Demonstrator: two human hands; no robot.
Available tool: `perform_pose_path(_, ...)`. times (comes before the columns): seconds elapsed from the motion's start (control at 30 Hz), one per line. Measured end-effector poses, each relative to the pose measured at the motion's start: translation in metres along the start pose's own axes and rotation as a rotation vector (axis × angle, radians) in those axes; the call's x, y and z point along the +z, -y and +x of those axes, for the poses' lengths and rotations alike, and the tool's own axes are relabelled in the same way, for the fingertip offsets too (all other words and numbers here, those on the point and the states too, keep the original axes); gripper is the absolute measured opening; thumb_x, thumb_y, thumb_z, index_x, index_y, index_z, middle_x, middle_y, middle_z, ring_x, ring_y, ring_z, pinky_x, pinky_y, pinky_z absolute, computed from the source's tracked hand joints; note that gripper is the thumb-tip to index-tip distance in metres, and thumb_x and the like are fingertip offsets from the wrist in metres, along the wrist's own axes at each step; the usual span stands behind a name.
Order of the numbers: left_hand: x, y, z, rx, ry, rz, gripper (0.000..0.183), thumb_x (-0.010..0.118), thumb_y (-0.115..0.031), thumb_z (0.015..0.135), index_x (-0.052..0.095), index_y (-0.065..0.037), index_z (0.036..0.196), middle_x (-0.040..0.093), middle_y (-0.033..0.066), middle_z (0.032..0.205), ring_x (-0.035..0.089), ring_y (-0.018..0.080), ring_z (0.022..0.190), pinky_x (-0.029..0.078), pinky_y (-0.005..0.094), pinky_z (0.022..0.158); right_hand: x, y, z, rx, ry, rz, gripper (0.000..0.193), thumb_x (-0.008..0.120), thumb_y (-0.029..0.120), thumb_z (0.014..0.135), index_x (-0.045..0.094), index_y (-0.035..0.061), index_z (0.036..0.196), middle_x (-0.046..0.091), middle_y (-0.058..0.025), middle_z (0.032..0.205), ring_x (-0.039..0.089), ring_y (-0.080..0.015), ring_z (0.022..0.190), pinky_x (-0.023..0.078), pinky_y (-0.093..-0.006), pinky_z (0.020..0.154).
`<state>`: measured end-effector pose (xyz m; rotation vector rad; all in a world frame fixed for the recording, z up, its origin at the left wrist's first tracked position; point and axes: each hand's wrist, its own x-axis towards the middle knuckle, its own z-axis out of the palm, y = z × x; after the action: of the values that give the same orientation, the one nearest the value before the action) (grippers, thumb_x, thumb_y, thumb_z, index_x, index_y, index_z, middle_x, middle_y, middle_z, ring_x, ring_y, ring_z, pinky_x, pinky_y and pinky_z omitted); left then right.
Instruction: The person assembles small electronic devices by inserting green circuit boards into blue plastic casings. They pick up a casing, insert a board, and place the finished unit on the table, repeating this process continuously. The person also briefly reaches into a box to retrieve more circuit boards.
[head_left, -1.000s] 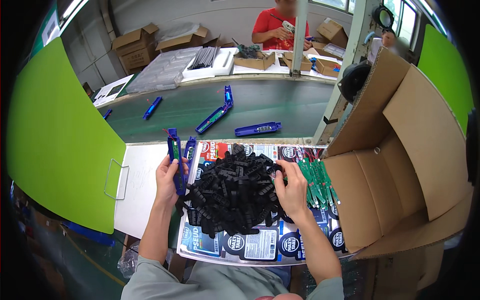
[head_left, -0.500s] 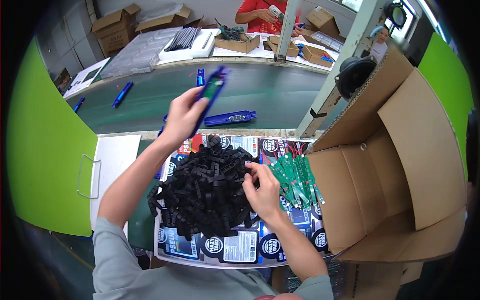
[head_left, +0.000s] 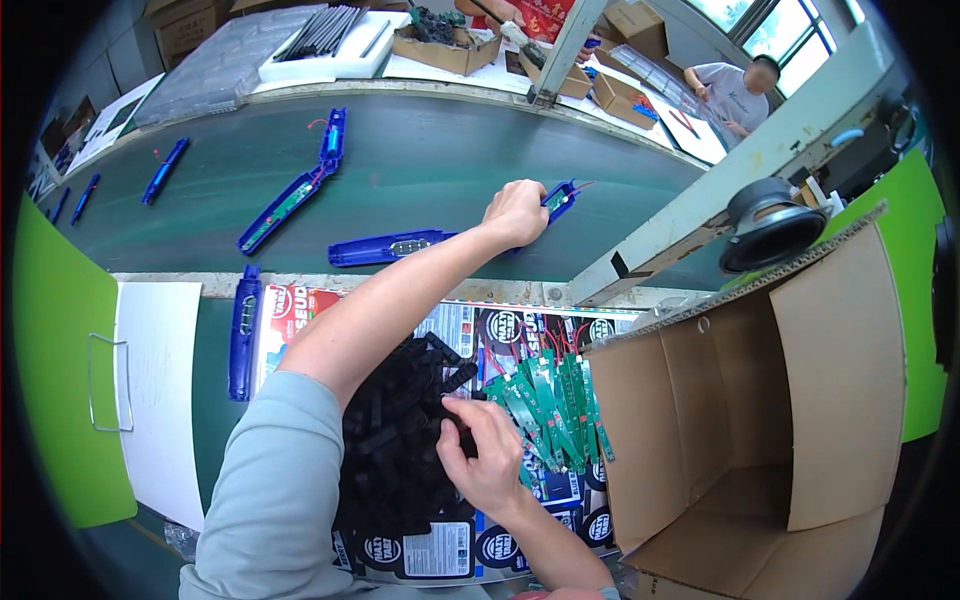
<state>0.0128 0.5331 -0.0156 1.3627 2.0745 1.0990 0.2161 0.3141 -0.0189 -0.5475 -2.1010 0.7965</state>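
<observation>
- Grip of the left hand (head_left: 517,213): closed around a blue casing (head_left: 562,202) held at a slant over or on the green belt (head_left: 420,150); its far end and a red wire (head_left: 585,184) are left uncovered. Whether the belt is touched cannot be told.
- Slim blue housings (head_left: 165,172), three, spaced apart along the belt's left part.
- Blue half-shell (head_left: 241,350), laid lengthwise just beside a printed sheet (head_left: 440,550).
- Two-part blue shell (head_left: 283,212), bent at an angle, fitted with a green strip, set on the belt.
- Blue tray-like shell (head_left: 370,250), laid along the belt's near side, its right end met in this view by the left forearm (head_left: 400,290).
- Black parts (head_left: 390,450), heaped on the printed sheet, partly hidden by the left arm.
- Right hand (head_left: 487,455), poised at the heap's right side, thumb and forefinger apart; whether anything is held cannot be told.
- Green circuit strips (head_left: 555,405), red-wired, bunched just beside the right hand.
- Cardboard box (head_left: 640,430), flaps open, placed right of the strips.
- Step in hand, as judged: placement of the held casing on the belt. Called for next: steady lowering if needed, then loosened fingers, with the wire kept unsnagged.
</observation>
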Motion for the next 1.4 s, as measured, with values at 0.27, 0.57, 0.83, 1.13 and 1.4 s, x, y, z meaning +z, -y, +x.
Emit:
perform_pose_path(0.27,0.014,0.001,0.02,-0.106,0.063,0.075,0.035,0.065,-0.017,0.086,0.071,-0.007,0.119,0.07,0.021,0.116,0.066,0.0388,0.112,0.052,0.0477,0.096,-0.001,0.001,0.001,0.01,0.024,-0.005,0.033,0.074,-0.005,0.075,0.069,-0.0016,0.108,0.069,-0.0134,0.092,0.067,-0.0282,0.076,0.052,-0.0374,0.068)
perform_pose_path(0.57,0.017,0.017,0.019,0.02,0.063,0.158,0.04,0.072,-0.022,0.087,0.068,-0.002,0.121,0.069,0.0232,0.117,0.065,0.0399,0.113,0.052,0.0484,0.097,-0.001,-0.001,0.003,-0.011,0.006,-0.012,0.032,0.074,-0.006,0.075,0.069,-0.0011,0.107,0.069,-0.0144,0.093,0.067,-0.0298,0.078,0.052,-0.0383,0.069)
perform_pose_path(0.83,-0.054,0.04,-0.006,0.239,0.126,0.195,0.049,0.068,-0.026,0.09,0.062,0.003,0.129,0.072,0.0233,0.109,0.069,0.0368,0.107,0.053,0.0443,0.095,-0.002,0.003,0.001,0.027,0.005,0.01,0.032,0.072,-0.006,0.077,0.067,-0.0015,0.108,0.069,-0.0163,0.091,0.067,-0.0327,0.079,0.054,-0.0401,0.071)
perform_pose_path(1.13,-0.186,0.109,-0.099,0.132,0.326,0.467,0.054,0.072,-0.038,0.087,0.068,0.005,0.122,0.072,0.023,0.108,0.07,0.0337,0.103,0.053,0.0415,0.093,-0.01,0.017,0.001,0.071,-0.053,0.041,0.025,0.067,-0.008,0.082,0.065,-0.0026,0.106,0.066,-0.0154,0.09,0.064,-0.0249,0.07,0.052,-0.0351,0.064)
perform_pose_path(1.4,-0.178,0.119,-0.132,0.225,-0.01,0.481,0.023,0.061,-0.018,0.094,0.065,0.001,0.108,0.069,0.0233,0.093,0.066,0.0418,0.09,0.052,0.0469,0.082,-0.009,0.005,-0.002,0.197,-0.143,0.139,0.024,0.068,-0.001,0.089,0.064,-0.0008,0.112,0.061,-0.0075,0.081,0.057,-0.0143,0.067,0.047,-0.0274,0.063)
